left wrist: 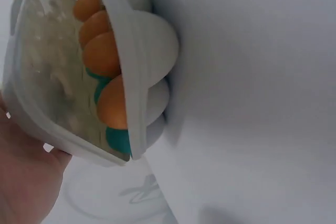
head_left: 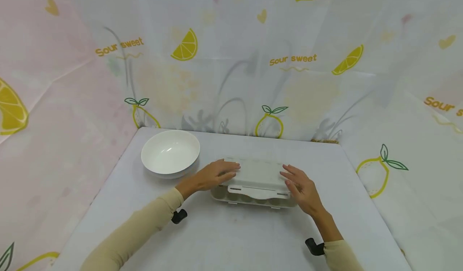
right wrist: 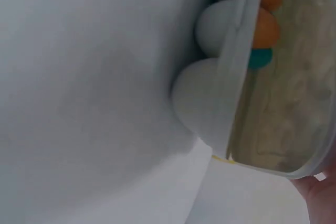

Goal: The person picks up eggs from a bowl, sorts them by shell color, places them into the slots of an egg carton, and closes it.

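Note:
A white plastic egg carton stands on the table with its lid partly raised, leaving a gap along the front. My left hand rests on the lid's left side, fingers extended over its edge. At the opposite end my right hand touches the lid with its fingers spread and fairly straight. Through the gap, the left wrist view reveals several brown eggs and teal ones sitting in the cups. Brown eggs and a teal egg also show in the right wrist view.
A glossy white bowl stands to the left of the carton, near the table's back left corner. White cloth covers the table. A lemon-printed backdrop rises behind it and along the sides.

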The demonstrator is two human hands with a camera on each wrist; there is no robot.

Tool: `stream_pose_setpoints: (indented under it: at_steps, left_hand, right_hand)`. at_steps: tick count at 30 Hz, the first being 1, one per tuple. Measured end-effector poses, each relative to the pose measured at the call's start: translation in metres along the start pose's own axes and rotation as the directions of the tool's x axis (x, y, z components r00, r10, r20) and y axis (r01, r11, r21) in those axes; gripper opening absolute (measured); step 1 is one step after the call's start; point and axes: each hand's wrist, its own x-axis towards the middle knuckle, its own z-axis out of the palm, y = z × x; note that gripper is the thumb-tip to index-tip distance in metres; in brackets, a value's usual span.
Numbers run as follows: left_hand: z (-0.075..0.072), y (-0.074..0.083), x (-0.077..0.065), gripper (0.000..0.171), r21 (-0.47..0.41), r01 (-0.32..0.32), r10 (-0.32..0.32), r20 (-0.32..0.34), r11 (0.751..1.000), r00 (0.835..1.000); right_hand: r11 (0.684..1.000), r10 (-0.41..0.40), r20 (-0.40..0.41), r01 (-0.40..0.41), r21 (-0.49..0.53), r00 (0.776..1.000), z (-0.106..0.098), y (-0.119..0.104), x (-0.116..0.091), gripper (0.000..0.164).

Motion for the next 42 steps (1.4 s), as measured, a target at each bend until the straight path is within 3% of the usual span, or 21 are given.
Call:
stream_pose_setpoints:
  at_steps: [6,9,13,17,20,23,33,36,42]
  left_hand:
    - [0.026,-0.006,-0.008,0.063,0.157,-0.018,-0.001,0.12,0.988,0.993]
    - [0.036,-0.008,-0.014,0.068,0.275,-0.054,0.007,0.168,0.96,0.986]
    - [0.044,-0.007,-0.02,0.075,0.439,-0.12,0.029,0.209,0.891,0.977]
    - [0.044,-0.003,-0.022,0.082,0.529,-0.167,0.052,0.225,0.832,0.973]
    - [0.042,0.0,-0.021,0.087,0.599,-0.209,0.079,0.236,0.773,0.969]
    - [0.041,0.0,-0.02,0.09,0.638,-0.242,0.094,0.256,0.731,0.962]
    - [0.04,0.0,-0.019,0.08,0.624,-0.235,0.08,0.267,0.745,0.96]
    - [0.042,-0.001,-0.019,0.08,0.649,-0.238,0.073,0.27,0.723,0.96]
    - [0.042,-0.004,-0.02,0.08,0.674,-0.269,0.144,0.237,0.688,0.961]
  right_hand:
    - [0.988,0.052,0.161,-0.028,-0.151,0.986,0.02,0.004,-0.013,0.047]
    - [0.978,0.047,0.22,-0.001,-0.208,0.974,0.028,0.007,-0.021,0.056]
    - [0.937,0.006,0.271,0.089,-0.337,0.963,0.035,0.01,-0.028,0.074]
    - [0.896,-0.043,0.292,0.167,-0.412,0.955,0.039,0.01,-0.031,0.09]
    - [0.872,-0.073,0.301,0.207,-0.444,0.951,0.04,0.01,-0.03,0.094]
    - [0.857,-0.071,0.313,0.219,-0.467,0.947,0.04,0.012,-0.029,0.094]
    - [0.877,-0.059,0.337,0.209,-0.432,0.94,0.039,0.013,-0.026,0.089]
    - [0.88,-0.057,0.329,0.203,-0.43,0.943,0.039,0.01,-0.026,0.088]
    - [0.87,-0.111,0.291,0.235,-0.434,0.95,0.042,0.011,-0.024,0.087]
